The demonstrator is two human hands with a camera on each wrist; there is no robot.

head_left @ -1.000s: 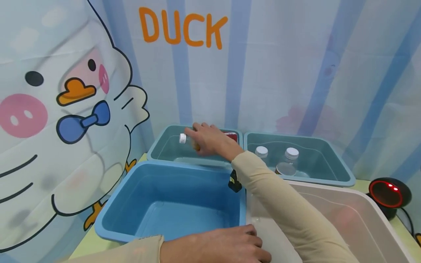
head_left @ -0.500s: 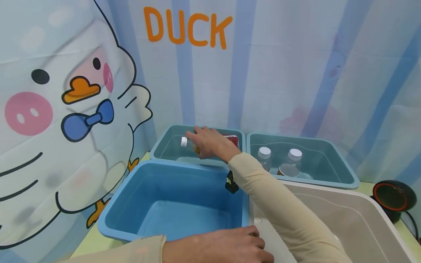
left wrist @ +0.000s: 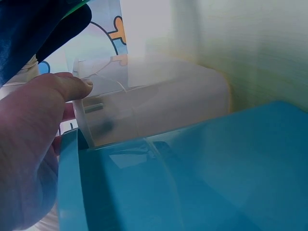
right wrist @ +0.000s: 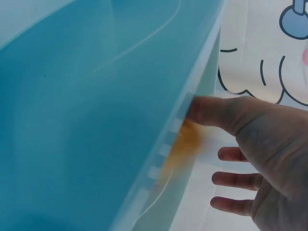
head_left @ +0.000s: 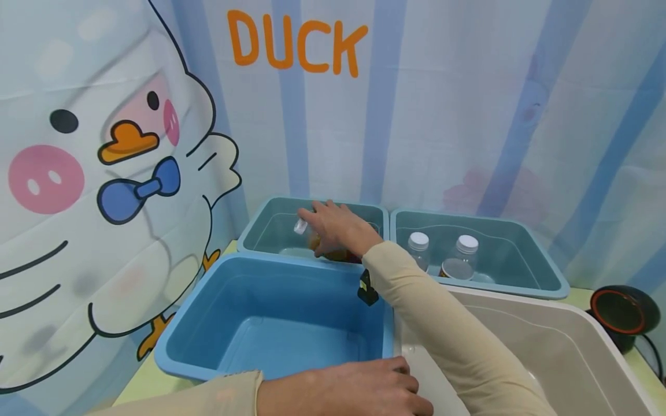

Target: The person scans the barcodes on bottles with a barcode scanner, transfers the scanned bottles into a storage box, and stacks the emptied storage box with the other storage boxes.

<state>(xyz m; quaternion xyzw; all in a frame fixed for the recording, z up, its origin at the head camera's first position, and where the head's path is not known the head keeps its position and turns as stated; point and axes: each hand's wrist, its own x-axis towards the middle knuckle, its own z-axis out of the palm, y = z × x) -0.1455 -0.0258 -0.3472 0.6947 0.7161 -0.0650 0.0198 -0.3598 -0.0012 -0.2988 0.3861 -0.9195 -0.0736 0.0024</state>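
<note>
My right hand [head_left: 338,228] hangs over the back-left teal bin [head_left: 265,225] with its fingers spread. Below it a clear bottle [head_left: 314,237] with a white cap [head_left: 300,226] tilts, blurred; brown-yellow and red parts show under the palm. In the right wrist view the straight fingers and thumb of the right hand [right wrist: 269,144] stand apart from a blurred orange patch [right wrist: 185,142]. My left hand [head_left: 348,390] rests at the adjoining rims of the blue tub [head_left: 291,323] and the pale grey tub [head_left: 520,323]. In the left wrist view its thumb [left wrist: 77,88] lies straight over the grey tub's edge.
Two bottles with white caps [head_left: 466,244] stand in the back-right teal bin [head_left: 520,254]. A black round device with a red ring [head_left: 621,312] and a cable sits at the right table edge. A printed curtain [head_left: 442,115] hangs behind the bins.
My right hand has let go of the bottle, which had lain level and now tips, its cap shifted right and its red part lower. The left hand has stayed in place.
</note>
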